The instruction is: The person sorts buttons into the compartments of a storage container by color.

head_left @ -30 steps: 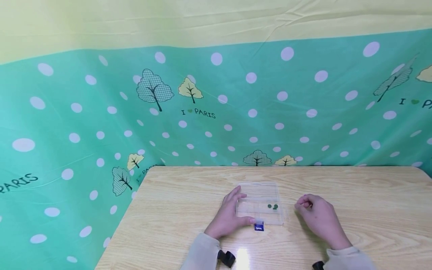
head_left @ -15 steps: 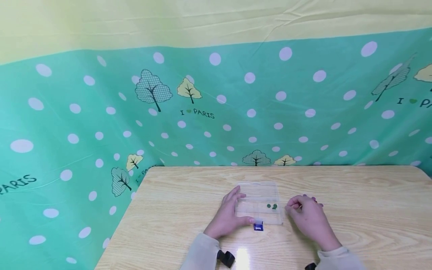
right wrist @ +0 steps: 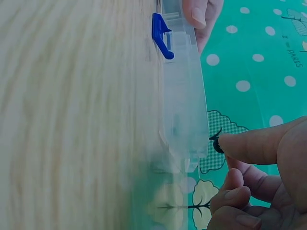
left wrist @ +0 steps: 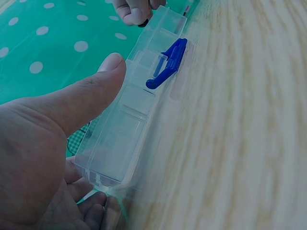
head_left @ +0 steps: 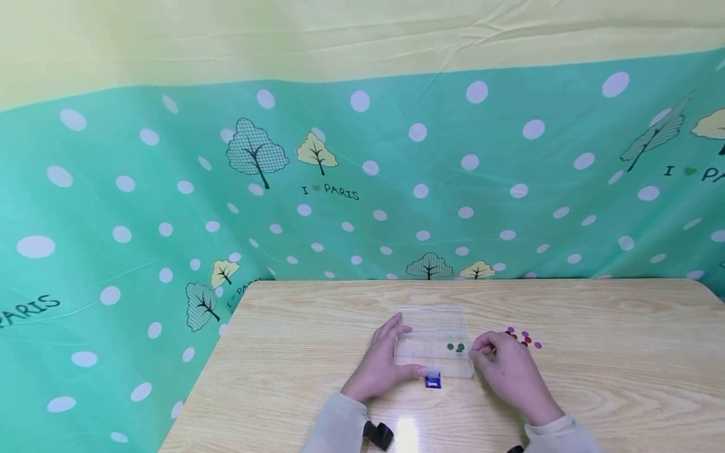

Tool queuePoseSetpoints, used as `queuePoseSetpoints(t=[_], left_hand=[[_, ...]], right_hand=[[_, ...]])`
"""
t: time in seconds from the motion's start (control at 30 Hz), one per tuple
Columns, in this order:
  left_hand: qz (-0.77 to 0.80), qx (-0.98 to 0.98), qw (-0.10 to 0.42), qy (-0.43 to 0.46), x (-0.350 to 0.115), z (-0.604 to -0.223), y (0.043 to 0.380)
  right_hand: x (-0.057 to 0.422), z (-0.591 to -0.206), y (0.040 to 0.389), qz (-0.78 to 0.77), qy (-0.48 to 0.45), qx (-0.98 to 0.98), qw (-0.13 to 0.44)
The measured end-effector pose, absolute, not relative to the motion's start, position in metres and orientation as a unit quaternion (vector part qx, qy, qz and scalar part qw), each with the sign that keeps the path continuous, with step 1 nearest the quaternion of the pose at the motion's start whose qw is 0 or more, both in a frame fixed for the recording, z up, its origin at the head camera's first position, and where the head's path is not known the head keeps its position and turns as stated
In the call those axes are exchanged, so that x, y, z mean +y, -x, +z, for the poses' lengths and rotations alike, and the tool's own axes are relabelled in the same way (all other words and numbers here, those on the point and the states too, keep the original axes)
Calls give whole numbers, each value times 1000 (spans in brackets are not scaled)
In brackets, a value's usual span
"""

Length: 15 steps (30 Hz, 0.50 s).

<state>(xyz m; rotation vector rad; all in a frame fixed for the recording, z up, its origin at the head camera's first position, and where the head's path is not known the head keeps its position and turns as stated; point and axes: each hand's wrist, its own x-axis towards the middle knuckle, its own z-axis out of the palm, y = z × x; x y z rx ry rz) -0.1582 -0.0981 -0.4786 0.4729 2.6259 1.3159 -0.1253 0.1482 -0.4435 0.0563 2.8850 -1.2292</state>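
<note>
A clear plastic compartment box (head_left: 416, 347) with a blue latch (head_left: 433, 380) lies on the table. Several small green round pieces (head_left: 460, 347) sit in its right-hand compartment. My left hand (head_left: 381, 365) holds the box at its left side, thumb along the near wall and fingers spread at the left edge; the left wrist view shows this thumb (left wrist: 93, 96) on the wall. Just beyond the box's right edge, my right hand (head_left: 512, 374) pinches a small dark round piece (right wrist: 218, 145) between thumb and forefinger, slightly above the rim.
Behind the right hand, several small purple and red round pieces (head_left: 528, 340) lie scattered on the wooden table (head_left: 623, 365). A green dotted cloth (head_left: 362, 220) hangs along the table's back edge. Both wrists carry black camera mounts (head_left: 378, 434).
My right hand has moved left to the box's right edge, uncovering the purple and red pieces behind it. The left hand and the box stay in place.
</note>
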Motion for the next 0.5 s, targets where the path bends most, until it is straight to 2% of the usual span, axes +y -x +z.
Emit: queuePoseSetpoints(t=[0.5], left_hand=[[442, 879, 82, -156, -98, -479, 159]], right_hand=[[138, -447, 122, -384, 5, 923, -13]])
